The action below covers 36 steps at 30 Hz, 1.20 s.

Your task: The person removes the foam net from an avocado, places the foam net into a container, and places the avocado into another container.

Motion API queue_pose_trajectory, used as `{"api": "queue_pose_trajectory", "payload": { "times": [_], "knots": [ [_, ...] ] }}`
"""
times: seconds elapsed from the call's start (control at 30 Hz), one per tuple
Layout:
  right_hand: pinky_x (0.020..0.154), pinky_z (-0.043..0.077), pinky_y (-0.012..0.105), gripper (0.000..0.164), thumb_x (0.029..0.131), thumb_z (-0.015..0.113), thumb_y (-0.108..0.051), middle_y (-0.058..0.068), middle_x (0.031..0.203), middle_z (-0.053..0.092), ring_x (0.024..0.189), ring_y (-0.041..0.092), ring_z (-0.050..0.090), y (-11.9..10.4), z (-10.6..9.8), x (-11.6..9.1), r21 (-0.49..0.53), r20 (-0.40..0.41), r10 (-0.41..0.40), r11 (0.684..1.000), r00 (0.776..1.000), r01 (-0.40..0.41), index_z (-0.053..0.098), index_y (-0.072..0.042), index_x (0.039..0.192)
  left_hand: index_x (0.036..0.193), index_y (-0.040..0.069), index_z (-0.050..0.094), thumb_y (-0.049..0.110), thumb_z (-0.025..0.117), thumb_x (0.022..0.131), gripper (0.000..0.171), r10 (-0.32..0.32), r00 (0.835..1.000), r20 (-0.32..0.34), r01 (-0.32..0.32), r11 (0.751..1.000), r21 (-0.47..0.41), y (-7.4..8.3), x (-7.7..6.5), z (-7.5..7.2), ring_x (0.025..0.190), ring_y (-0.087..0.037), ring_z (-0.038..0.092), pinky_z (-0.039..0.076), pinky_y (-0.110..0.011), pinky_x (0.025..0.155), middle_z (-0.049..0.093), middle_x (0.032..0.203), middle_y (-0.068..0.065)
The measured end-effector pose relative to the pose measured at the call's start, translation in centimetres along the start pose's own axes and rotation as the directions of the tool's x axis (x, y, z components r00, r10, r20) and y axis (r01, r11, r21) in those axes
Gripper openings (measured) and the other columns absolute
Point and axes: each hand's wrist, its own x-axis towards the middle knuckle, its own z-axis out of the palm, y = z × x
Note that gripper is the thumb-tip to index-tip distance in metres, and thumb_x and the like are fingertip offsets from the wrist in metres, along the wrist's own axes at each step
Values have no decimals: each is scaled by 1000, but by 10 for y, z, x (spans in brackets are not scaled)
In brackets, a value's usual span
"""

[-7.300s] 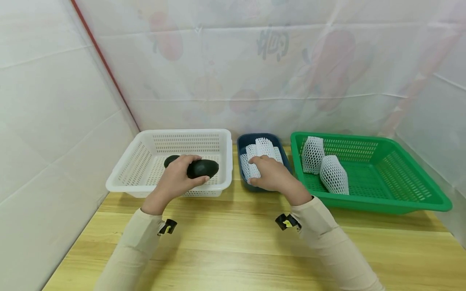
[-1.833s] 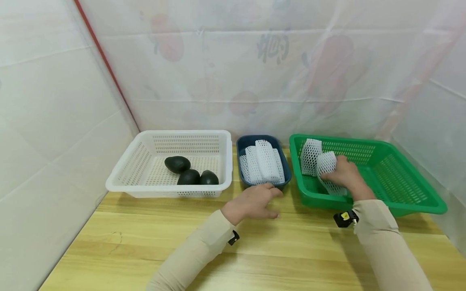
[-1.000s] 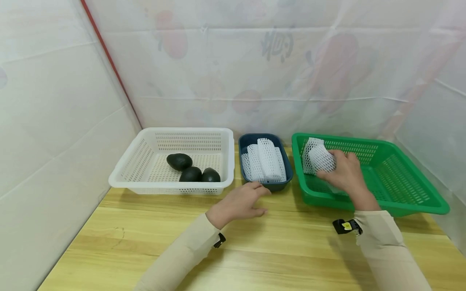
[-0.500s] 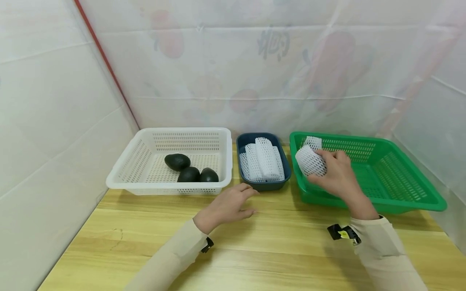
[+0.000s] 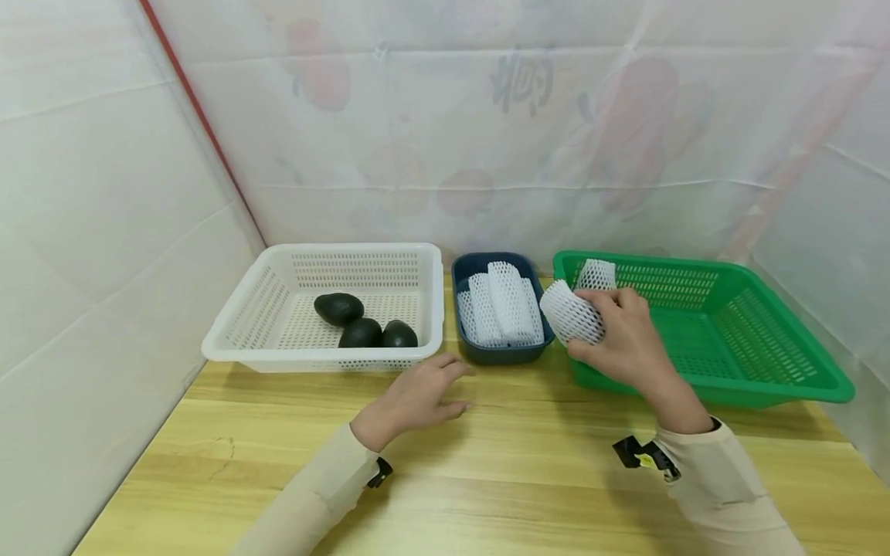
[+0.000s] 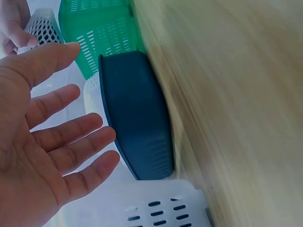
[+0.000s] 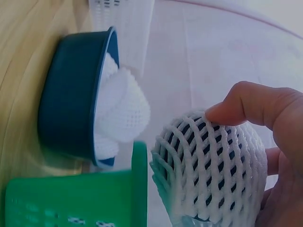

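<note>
My right hand (image 5: 621, 340) grips an avocado in a white foam net sleeve (image 5: 572, 313), raised over the left rim of the green basket (image 5: 695, 386). In the right wrist view, dark skin shows through the mesh of this sleeved avocado (image 7: 213, 165), with the thumb pressed on its side. Another white foam-netted piece (image 5: 596, 275) stands in the green basket behind it, partly hidden by the hand. My left hand (image 5: 417, 394) hovers over the table in front of the navy bin (image 5: 504, 355), fingers relaxed and holding nothing; its palm (image 6: 28, 170) is bare.
Several white foam net sleeves (image 5: 511, 305) lie in the navy bin. To its left, a white basket (image 5: 323, 361) holds dark avocados (image 5: 338, 309). The wooden table (image 5: 487, 463) runs in front, and a pale curtain (image 5: 445, 139) hangs close behind the containers.
My right hand has lifted the netted avocado from inside the green basket and carried it left. My left hand, on an avocado in the white basket earliest, later drifted left from before the navy bin.
</note>
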Motion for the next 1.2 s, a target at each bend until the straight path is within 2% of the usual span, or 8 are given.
{"api": "queue_pose_trajectory", "payload": {
  "times": [0.37,0.53,0.8,1.0,1.2],
  "knots": [
    [63,43,44,63,70,73,-9,21,105,44,88,34,41,-14,11,-3,50,22,-73,996,997,72,51,0,128,112,6,63,26,72,82,37,-65,997,40,67,996,-53,-6,-14,-5,94,-19,56,46,-32,83,59,104,-5],
    [64,45,45,63,70,76,-10,22,108,44,89,33,44,-21,18,-5,66,50,-71,996,996,67,52,-1,127,112,6,62,27,72,82,38,-90,994,62,93,995,-42,-7,-18,-6,95,-20,56,46,-33,84,59,105,-6],
    [65,46,44,60,69,76,-12,21,106,47,89,31,46,-25,30,-10,66,70,-142,988,987,138,54,-1,124,112,4,62,25,72,82,38,-136,987,91,141,988,-61,-12,-28,-9,98,-21,56,46,-35,84,60,108,-7],
    [66,45,42,60,68,74,-12,19,107,48,91,30,46,-27,39,-12,61,92,-174,984,980,169,55,-3,124,113,-1,60,27,73,81,45,-181,978,100,188,980,-66,-16,-34,-12,100,-24,55,45,-37,86,59,111,-11],
    [68,45,41,59,67,75,-13,17,106,47,91,28,45,-28,50,-13,67,116,-199,979,973,192,57,-5,122,115,0,61,25,72,81,44,-192,977,98,201,975,-93,-20,-39,-12,100,-26,55,45,-40,86,58,112,-13]
  ]
}}
